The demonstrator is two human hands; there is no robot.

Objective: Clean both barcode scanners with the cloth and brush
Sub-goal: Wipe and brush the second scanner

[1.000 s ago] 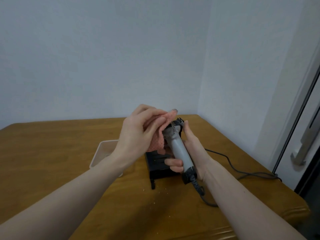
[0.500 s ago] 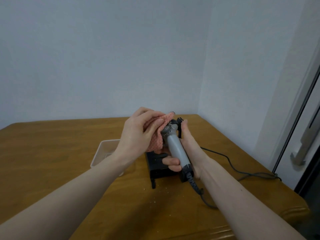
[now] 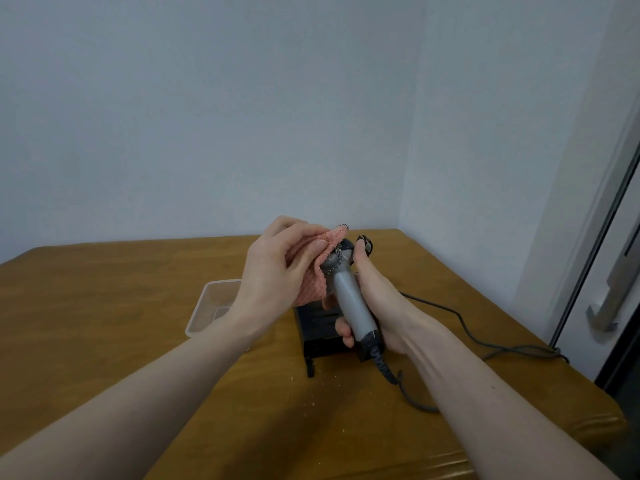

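Note:
My right hand [image 3: 375, 299] grips the grey handle of a corded barcode scanner [image 3: 351, 303], held up above the table with its dark head pointing away. My left hand [image 3: 273, 271] presses a pink cloth [image 3: 313, 282] against the left side of the scanner's head. A second, black device [image 3: 322, 332] sits on the table right under my hands, mostly hidden by them. No brush is visible.
A clear plastic tray [image 3: 211, 306] sits on the wooden table [image 3: 104, 306] left of the black device. The scanner's grey cable [image 3: 485, 337] runs off to the right table edge. Small crumbs lie on the wood near the front. Walls close the back and right.
Both hands with the scanner have dropped slightly and the scanner has tilted a little. The cloth has shifted over the scanner's head.

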